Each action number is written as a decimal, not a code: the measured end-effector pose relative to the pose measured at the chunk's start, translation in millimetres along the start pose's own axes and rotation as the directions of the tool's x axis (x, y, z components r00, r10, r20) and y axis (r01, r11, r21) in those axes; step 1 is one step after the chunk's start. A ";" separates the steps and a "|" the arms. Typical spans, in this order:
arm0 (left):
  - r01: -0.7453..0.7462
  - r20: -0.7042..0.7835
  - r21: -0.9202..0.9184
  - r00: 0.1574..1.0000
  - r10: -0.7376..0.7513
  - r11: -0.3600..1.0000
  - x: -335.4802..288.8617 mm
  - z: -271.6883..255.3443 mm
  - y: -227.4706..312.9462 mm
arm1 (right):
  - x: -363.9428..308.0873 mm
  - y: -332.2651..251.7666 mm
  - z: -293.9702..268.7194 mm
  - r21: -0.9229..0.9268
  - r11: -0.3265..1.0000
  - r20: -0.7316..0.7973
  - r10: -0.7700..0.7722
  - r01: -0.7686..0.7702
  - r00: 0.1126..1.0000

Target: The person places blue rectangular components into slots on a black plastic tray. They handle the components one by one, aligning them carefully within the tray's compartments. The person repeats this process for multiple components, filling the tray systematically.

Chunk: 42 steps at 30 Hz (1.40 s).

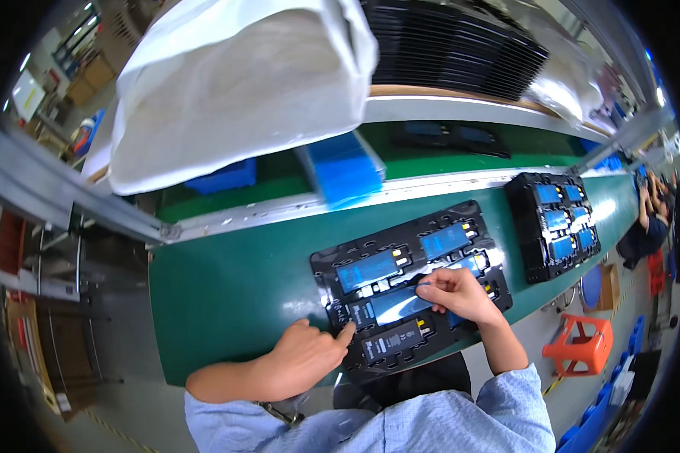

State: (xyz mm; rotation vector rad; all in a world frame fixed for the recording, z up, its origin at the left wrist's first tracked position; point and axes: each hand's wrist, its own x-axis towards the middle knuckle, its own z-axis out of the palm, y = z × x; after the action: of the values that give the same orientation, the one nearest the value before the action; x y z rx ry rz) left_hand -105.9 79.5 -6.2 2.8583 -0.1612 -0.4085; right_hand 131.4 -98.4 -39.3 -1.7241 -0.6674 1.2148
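A black moulded tray (326, 264) lies on the green bench, holding several flat battery packs. One blue-faced battery (368, 269) rests in its far left pocket, another (443, 241) in the far right. A dark-faced battery (393, 341) sits in the near left pocket. Above the middle left pocket, my right hand (465, 296) pinches the right end of a shiny blue film strip (400, 305); whether the strip is stuck down beneath is unclear. My left hand (310, 353) is at the tray's left edge, index finger stretched onto the rim, thumb apart, holding nothing.
A stack of filled black trays (536, 234) stands on the bench at the right. Blue film sheets (344, 170) hang over the metal rail behind. A shelf above carries a white bag (242, 90) and nested black trays (453, 53). An orange stool (579, 345) stands right.
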 end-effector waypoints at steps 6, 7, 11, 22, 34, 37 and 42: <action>0.044 0.025 0.052 0.999 -0.046 0.998 -1.9 3.2 5.9 | 5.3 -4.8 20.2 -0.119 0.993 0.009 0.003 -0.002 1.000; 0.052 0.027 0.067 0.998 -0.054 0.996 -1.7 4.5 5.6 | 7.0 -6.4 22.1 -0.140 0.990 0.000 0.003 -0.003 1.000; 0.031 0.111 0.025 0.993 -0.033 0.999 -0.3 -5.3 3.3 | 9.0 -3.7 24.9 -0.158 0.987 -0.039 0.012 -0.018 0.999; 0.030 0.072 0.036 0.997 -0.032 0.999 -0.2 -2.6 2.3 | 9.1 -1.9 30.9 -0.170 0.985 -0.056 -0.023 0.013 0.998; 0.039 -0.084 0.092 0.996 -0.031 0.995 4.5 8.7 4.7 | 10.0 -2.2 33.7 -0.229 0.973 -0.071 -0.044 0.027 0.997; 0.028 -0.003 0.074 1.000 -0.028 0.997 9.0 4.2 6.1 | 10.0 -0.4 34.9 -0.243 0.969 -0.086 -0.065 0.042 0.994; 0.022 0.024 0.086 0.999 -0.025 0.996 11.2 6.9 9.2 | 7.3 -4.2 39.2 -0.340 0.934 -0.110 -0.157 0.112 0.981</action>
State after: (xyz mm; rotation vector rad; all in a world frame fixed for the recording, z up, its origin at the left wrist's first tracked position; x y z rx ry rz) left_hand -97.9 67.4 -13.1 2.9427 -0.1534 -0.4530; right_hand 98.1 -76.5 -43.4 -1.9816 -0.9336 0.9167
